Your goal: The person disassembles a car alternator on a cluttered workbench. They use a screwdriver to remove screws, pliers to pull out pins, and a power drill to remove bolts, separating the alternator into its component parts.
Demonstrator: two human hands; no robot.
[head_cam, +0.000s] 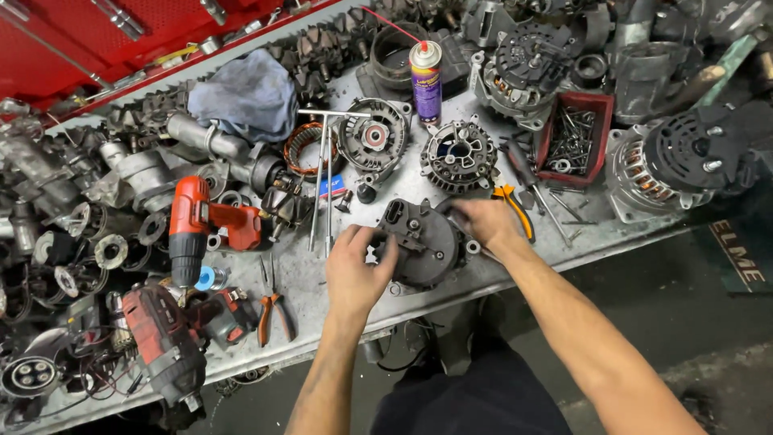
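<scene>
Two hands, left hand point(354, 270) and right hand point(483, 221), clasp the dark alternator housing point(423, 242) near the tabletop's point(314, 310) front edge; we judge an even grip from both flanks steadies it best.

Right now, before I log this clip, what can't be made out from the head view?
- Left hand: its fingers hide the near-left edge of the dark alternator part, so the grip there is unclear.
- Right hand: fingertips curl over the part's far rim; whatever they pinch is hidden.
- Red tray: the screws inside are too small to tell apart.
- Grey impact driver: its front end is lost in the clutter near the bottom edge.
</scene>
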